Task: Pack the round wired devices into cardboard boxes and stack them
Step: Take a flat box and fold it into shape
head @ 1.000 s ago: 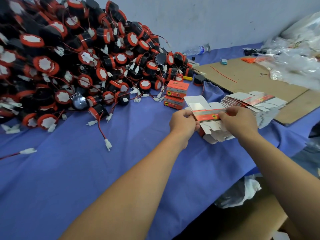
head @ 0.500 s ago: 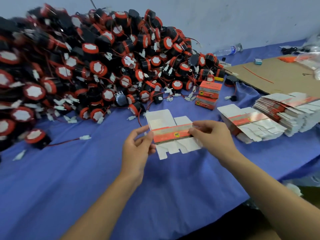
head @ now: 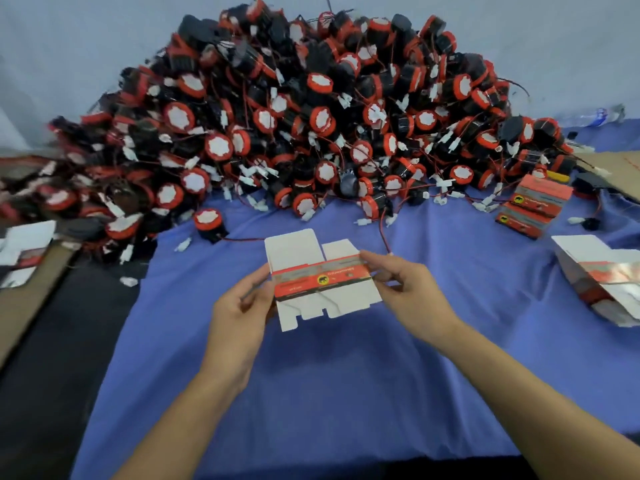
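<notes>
Centre: flat box blank (head: 322, 282) is pinched at its ends by left hand (head: 242, 306) and right hand (head: 408, 292); not yet erected. At 2 o'clock, two closed boxes (head: 533, 206) are stacked. At 12 o'clock, device heap (head: 294, 116) lies unpacked; task is judged barely begun.

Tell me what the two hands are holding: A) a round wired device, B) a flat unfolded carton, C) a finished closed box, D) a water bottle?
B: the left hand and the right hand each pinch one end of the flat carton, its white flaps spread out, above the blue cloth.
</notes>
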A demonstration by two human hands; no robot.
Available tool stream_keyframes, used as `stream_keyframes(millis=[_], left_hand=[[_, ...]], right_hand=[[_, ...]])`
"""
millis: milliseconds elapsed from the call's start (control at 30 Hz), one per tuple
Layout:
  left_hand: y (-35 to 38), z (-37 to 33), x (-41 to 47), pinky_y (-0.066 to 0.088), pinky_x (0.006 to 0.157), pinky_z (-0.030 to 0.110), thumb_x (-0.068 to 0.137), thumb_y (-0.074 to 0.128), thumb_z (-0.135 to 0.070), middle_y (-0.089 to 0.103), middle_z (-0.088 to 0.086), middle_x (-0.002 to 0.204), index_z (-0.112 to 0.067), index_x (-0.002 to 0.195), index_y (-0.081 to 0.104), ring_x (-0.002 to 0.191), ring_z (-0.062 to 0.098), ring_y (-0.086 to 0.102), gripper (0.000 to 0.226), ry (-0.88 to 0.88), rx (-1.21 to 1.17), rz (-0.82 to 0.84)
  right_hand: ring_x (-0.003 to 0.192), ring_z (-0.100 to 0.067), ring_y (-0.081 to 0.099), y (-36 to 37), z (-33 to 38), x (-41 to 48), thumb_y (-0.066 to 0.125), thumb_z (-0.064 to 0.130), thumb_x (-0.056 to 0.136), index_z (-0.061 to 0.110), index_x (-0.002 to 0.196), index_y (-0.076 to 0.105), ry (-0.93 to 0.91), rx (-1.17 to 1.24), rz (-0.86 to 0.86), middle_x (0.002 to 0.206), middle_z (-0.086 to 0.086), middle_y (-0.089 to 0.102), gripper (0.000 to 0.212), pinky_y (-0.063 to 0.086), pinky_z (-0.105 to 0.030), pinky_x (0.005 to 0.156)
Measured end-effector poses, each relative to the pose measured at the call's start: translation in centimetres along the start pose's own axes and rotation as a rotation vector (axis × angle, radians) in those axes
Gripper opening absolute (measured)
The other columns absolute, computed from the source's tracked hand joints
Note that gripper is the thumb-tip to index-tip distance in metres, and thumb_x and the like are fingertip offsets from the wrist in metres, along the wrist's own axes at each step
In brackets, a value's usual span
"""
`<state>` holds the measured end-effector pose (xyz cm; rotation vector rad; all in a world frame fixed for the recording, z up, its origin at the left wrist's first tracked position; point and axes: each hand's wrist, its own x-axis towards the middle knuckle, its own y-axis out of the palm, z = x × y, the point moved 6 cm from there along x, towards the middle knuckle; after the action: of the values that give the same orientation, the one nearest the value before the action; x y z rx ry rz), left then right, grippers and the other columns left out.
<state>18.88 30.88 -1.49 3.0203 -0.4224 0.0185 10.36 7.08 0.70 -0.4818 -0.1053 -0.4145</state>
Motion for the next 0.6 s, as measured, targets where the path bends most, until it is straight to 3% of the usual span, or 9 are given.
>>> stream_keyframes(millis=[67, 167, 233, 333, 467, 600], left_hand=[[-0.9, 0.1, 0.1, 0.059, 0.085, 0.023, 0.107, 0.055, -0.016, 0.077, -0.007, 0.116, -0.035, 0.124, 0.071, 0.106, 0.013, 0.074, 0.031, 0.012, 0.028, -0.002], [-1.7, 1.0, -0.2, 0.055, 0.103, 0.041, 0.108, 0.05, -0.02, 0.073, -0.009, 0.126, -0.029, 0.141, 0.061, 0.116, 0.014, 0.069, 0.035, -0.017, 0.08, -0.007], [-2.1, 1.6, -0.5, 0.048, 0.112, 0.043, 0.11, 0.045, -0.017, 0.069, -0.008, 0.134, -0.026, 0.147, 0.055, 0.123, 0.012, 0.064, 0.039, -0.012, 0.119, -0.006], [-2.1, 1.8, -0.6, 0.042, 0.117, 0.031, 0.111, 0.042, -0.015, 0.062, -0.011, 0.142, -0.018, 0.151, 0.05, 0.131, 0.003, 0.056, 0.042, 0.026, 0.238, 0.011], [-1.9, 1.8, -0.4, 0.042, 0.11, 0.018, 0.111, 0.041, -0.013, 0.062, -0.012, 0.139, -0.017, 0.151, 0.051, 0.128, 0.0, 0.057, 0.041, 0.053, 0.337, 0.013], [-1.5, 1.3, -0.6, 0.04, 0.089, -0.001, 0.111, 0.039, -0.008, 0.065, -0.042, 0.111, -0.041, 0.134, 0.051, 0.108, -0.022, 0.058, 0.042, 0.069, 0.369, 0.029]], right_hand=[[0.086, -0.001, 0.065, 1.3, 0.3, -0.1, 0.058, -0.006, 0.099, 0.041, 0.122, 0.059, -0.026, 0.016, 0.012, 0.109, -0.003, 0.07, 0.053, 0.048, -0.012, 0.083], [0.083, 0.001, 0.061, 2.9, -0.2, -0.6, 0.054, -0.013, 0.098, 0.037, 0.133, 0.055, -0.019, 0.017, 0.056, 0.114, -0.002, 0.063, 0.061, 0.048, -0.014, 0.082], [0.087, -0.002, 0.059, 3.9, -0.9, -1.2, 0.055, -0.013, 0.097, 0.03, 0.143, 0.052, -0.009, -0.021, 0.088, 0.116, 0.002, 0.059, 0.063, 0.048, -0.015, 0.088], [0.083, 0.0, 0.054, 4.8, -1.7, -1.6, 0.061, -0.007, 0.095, 0.024, 0.151, 0.048, -0.027, -0.164, 0.133, 0.108, 0.015, 0.053, 0.065, 0.042, -0.008, 0.087], [0.093, 0.007, 0.057, 5.4, -2.0, -1.5, 0.067, -0.001, 0.093, 0.02, 0.152, 0.049, -0.041, -0.258, 0.181, 0.106, 0.022, 0.05, 0.066, 0.041, -0.005, 0.089], [0.096, 0.012, 0.055, 5.4, -2.0, -1.7, 0.07, 0.003, 0.092, 0.022, 0.151, 0.05, -0.075, -0.289, 0.182, 0.107, 0.027, 0.048, 0.065, 0.046, -0.01, 0.092]])
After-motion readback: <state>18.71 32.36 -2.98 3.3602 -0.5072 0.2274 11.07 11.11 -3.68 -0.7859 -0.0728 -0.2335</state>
